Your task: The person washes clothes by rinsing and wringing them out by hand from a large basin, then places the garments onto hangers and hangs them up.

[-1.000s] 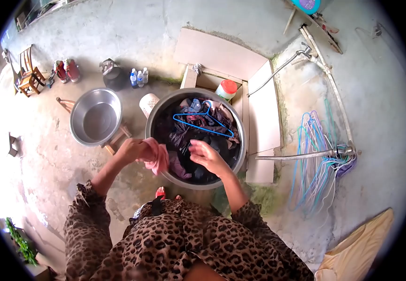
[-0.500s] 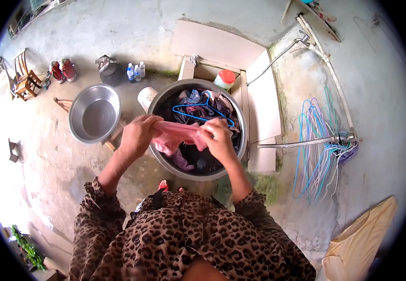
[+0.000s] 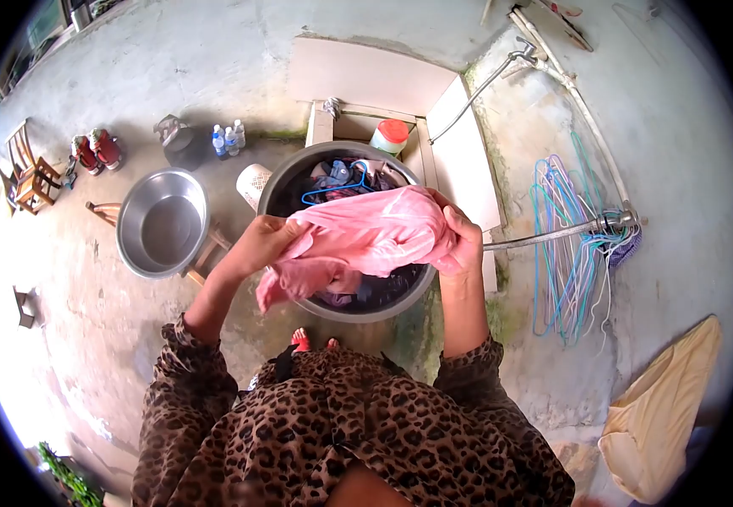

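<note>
Large basin (image 3: 365, 317): one. Above the basin: one pink garment (image 3: 375, 226), one left hand (image 3: 261, 245), one right hand (image 3: 465, 242). Inside it: one blue hanger (image 3: 332, 188). Left of it: one metal bowl (image 3: 168, 230), one white basket (image 3: 252, 180). Beyond it: one red-lidded container (image 3: 393, 132). Right of it: one cream cloth (image 3: 660, 410).

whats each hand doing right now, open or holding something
Left hand: closed on one end of the pink cloth.
Right hand: closed on the cloth's other end.
</note>
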Demonstrator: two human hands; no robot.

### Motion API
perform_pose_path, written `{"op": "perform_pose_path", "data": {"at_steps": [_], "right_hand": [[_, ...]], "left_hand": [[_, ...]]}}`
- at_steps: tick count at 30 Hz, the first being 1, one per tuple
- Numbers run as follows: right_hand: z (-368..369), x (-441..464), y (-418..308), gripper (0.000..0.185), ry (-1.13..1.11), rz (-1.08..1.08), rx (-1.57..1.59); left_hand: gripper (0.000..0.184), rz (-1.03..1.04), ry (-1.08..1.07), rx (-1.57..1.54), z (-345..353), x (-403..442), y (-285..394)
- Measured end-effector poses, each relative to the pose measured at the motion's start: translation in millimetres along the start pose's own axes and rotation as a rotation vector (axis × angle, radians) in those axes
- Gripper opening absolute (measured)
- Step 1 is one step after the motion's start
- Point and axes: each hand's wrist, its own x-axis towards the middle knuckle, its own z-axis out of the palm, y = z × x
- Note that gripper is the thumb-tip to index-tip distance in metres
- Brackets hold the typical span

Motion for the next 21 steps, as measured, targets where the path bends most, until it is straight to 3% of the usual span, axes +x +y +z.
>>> {"op": "perform_pose_path", "data": {"at_steps": [1, 2, 3, 5, 6, 7, 9, 11, 15, 16, 17, 19, 21], "right_hand": [[2, -2, 2, 0.047, 0.029, -0.042, -0.04], [-1, -2, 6, 0.045, 0.035, -0.043, 0.031], [-7, -1, 11, 0.039, 0.166, -0.003, -0.004], [-75, -4, 32, 0.026, 0.157, 0.179, 0.072], [-57, -4, 43, 0.018, 0.365, 0.142, -0.019], [-51, -6, 55, 0.017, 0.491, 0.104, 0.004], [-54, -21, 75, 0.019, 0.525, 0.072, -0.054], [-64, -42, 102, 0.028, 0.542, 0.09, -0.559], [0, -65, 97, 0.032, 0.364, 0.267, -0.278], [11, -66, 97, 0.042, 0.334, 0.267, -0.339], [12, -68, 104, 0.055, 0.237, 0.161, -0.464], [19, -66, 116, 0.064, 0.224, -0.031, -0.75], [19, -66, 115, 0.05, 0.285, -0.06, -0.822]], "left_hand": [[0.047, -0.13, -0.115, -0.327, -1, -3, 8], [0.058, -0.136, -0.128, -0.578, 6, -1, 11], [0.075, -0.023, -0.189, -0.75, 16, -3, 19], [0.087, 0.051, -0.363, -1.034, 22, 3, 4], [0.095, 0.019, -0.212, -1.129, 35, 8, -2], [0.089, -0.032, -0.288, -1.275, 35, 7, 1], [0.071, 0.013, -0.377, -1.407, 39, 12, 6], [0.051, 0.033, -0.347, -1.33, 41, 20, 19], [0.036, 0.001, -0.187, -1.386, 62, 42, 13], [0.033, 0.006, -0.213, -1.394, 68, 41, 16], [0.031, 0.012, -0.242, -1.4, 73, 41, 20], [0.025, 0.04, -0.194, -1.341, 91, 39, 27], [0.024, -0.021, -0.123, -1.305, 108, 42, 22]]}}
